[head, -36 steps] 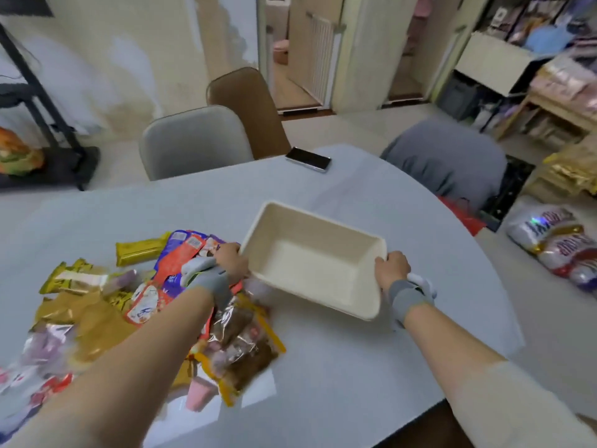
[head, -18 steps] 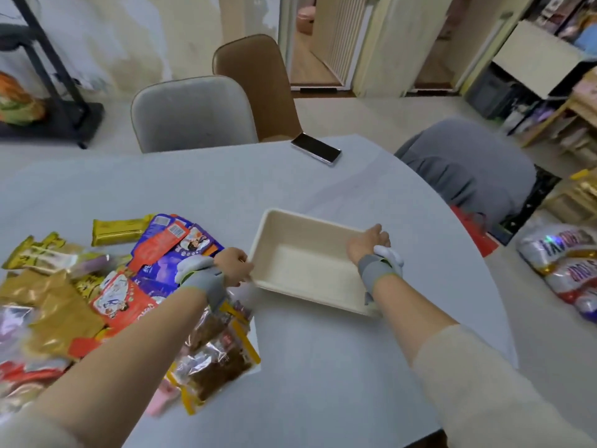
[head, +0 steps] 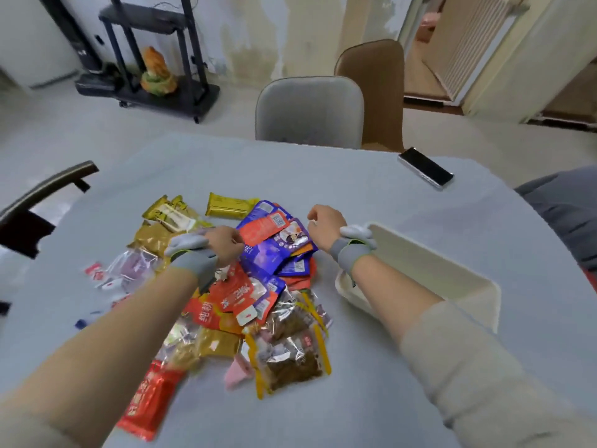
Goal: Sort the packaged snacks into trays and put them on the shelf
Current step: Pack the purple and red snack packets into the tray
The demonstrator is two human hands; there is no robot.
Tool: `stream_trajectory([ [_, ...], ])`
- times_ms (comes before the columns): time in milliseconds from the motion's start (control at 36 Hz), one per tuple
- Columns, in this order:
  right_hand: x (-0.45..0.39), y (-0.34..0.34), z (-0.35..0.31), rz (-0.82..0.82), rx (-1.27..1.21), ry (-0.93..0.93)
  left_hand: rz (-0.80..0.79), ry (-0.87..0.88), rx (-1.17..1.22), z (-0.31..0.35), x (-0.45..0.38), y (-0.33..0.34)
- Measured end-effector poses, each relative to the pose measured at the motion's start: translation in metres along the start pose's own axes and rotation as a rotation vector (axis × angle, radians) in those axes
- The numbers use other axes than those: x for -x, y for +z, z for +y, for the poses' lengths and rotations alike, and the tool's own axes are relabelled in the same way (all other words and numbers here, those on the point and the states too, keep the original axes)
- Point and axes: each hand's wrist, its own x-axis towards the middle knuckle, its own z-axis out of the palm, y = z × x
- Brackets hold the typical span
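Observation:
A heap of packaged snacks [head: 258, 279] lies on the grey table: purple packets [head: 274, 250], red-orange packets [head: 239, 292], gold ones [head: 231, 205] and clear brown-filled bags [head: 290, 354]. My left hand [head: 226, 244] sits over the middle of the heap, its fingers curled down onto the packets; whether it grips one is hidden. My right hand [head: 326, 224] hovers at the right edge of the purple packets, fingers loosely curled, nothing seen in it. The cream tray [head: 452, 279] stands empty to the right of the heap, and my right forearm crosses its near left corner.
A phone [head: 424, 171] lies at the table's far right. A grey chair [head: 310, 111] and a brown chair [head: 378, 88] stand behind the table. Another chair back [head: 48, 189] sits at the left. A black rack [head: 151, 53] stands by the wall.
Both hands have let go of the tray and moved left onto the snack heap. The tray now rests on the table to the right. My view has swung left.

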Motion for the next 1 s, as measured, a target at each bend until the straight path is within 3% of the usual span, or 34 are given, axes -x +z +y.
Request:
stream_trajectory([
  [167,-0.03,0.047,-0.048,-0.209,0.165,-0.176,0.031,-0.043,-0.003,-0.031,-0.007,-0.011],
  [250,-0.044,0.06,-0.06,-0.282,0.312,-0.267,0.016,0.023,-0.169,-0.032,-0.007,-0.012],
  [611,-0.085,0.101,-0.056,-0.449,0.717,-0.5,-0.417,0.465,-0.659,-0.058,-0.014,0.009],
  [722,-0.089,0.103,-0.059,-0.48,0.799,-0.539,-0.388,0.525,-0.752,-0.057,-0.021,0.009],
  [833,-0.089,0.099,-0.06,-0.374,0.875,-0.617,-0.306,0.523,-0.701,-0.06,-0.026,0.009],
  [1000,-0.074,0.093,-0.041,-0.283,0.724,-0.551,-0.105,0.668,-0.653,-0.063,-0.017,0.0],
])
